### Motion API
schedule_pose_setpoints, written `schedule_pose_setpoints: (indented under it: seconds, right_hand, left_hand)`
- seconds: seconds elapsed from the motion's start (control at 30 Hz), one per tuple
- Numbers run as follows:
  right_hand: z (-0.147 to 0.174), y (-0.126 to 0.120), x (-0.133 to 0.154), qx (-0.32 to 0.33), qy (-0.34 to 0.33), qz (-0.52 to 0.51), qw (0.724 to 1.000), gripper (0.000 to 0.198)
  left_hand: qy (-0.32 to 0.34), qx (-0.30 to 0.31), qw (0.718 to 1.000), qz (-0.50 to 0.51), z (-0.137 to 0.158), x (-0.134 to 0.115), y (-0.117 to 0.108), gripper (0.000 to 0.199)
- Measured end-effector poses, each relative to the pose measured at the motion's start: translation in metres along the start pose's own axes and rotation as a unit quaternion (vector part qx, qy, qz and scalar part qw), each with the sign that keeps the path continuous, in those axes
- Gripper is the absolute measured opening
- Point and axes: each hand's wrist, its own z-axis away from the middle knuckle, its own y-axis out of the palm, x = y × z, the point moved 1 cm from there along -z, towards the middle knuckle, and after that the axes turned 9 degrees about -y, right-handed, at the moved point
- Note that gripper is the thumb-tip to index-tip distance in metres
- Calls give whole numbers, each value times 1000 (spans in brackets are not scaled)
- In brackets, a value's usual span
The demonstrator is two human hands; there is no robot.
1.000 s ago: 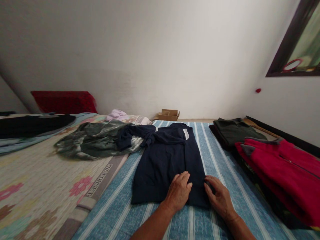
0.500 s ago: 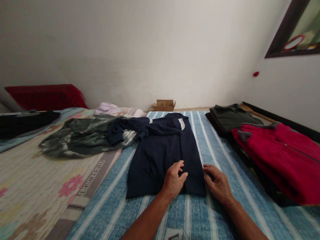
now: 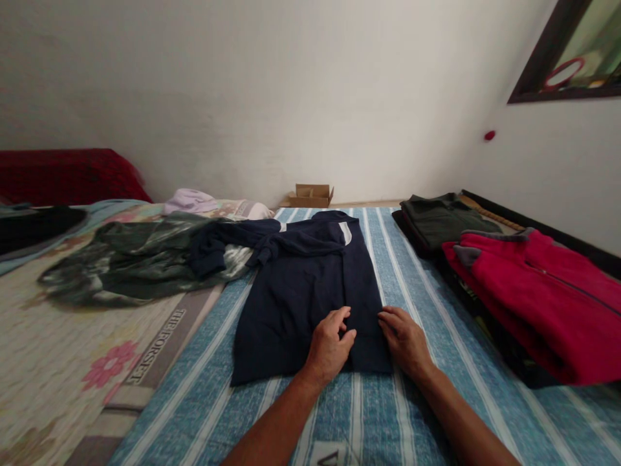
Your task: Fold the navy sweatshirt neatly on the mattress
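Observation:
A navy long-sleeved top (image 3: 291, 304) lies on the blue striped bedspread (image 3: 427, 401). Its right side is folded inward, with one sleeve across the upper part, and white bands show near its shoulders. My left hand (image 3: 330, 346) rests on the lower part of the top beside the folded strip, fingers slightly bent and thumb apart. Along the top's right edge is my right hand (image 3: 405, 340), its fingertips touching the border and its fingers loosely bent. The other sleeve stretches left over a dark green and white patterned garment (image 3: 130, 259).
To the right sit a folded red jacket (image 3: 548, 298) and a folded dark green garment (image 3: 446, 220). A small cardboard box (image 3: 313, 196) stands by the wall. Light purple cloth (image 3: 191, 201) and dark clothes (image 3: 41, 226) lie on the left over a floral bedspread (image 3: 63, 343).
My right hand has come in against the top's right edge, where a small gap showed before. My left hand stays over the lower part. The whole view has shifted slightly.

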Motion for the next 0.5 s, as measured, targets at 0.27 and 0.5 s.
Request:
schedule_pose_setpoints:
  seconds: [0.27, 0.5]
  right_hand:
    - [-12, -10, 11, 146, -1, 103, 984, 32]
    - [-34, -13, 27, 280, 18, 182, 942, 33]
  left_hand:
    - [-1, 11, 1000, -15, -1, 0, 0, 36]
    - [-1, 17, 999, -33, -1, 1, 0, 30]
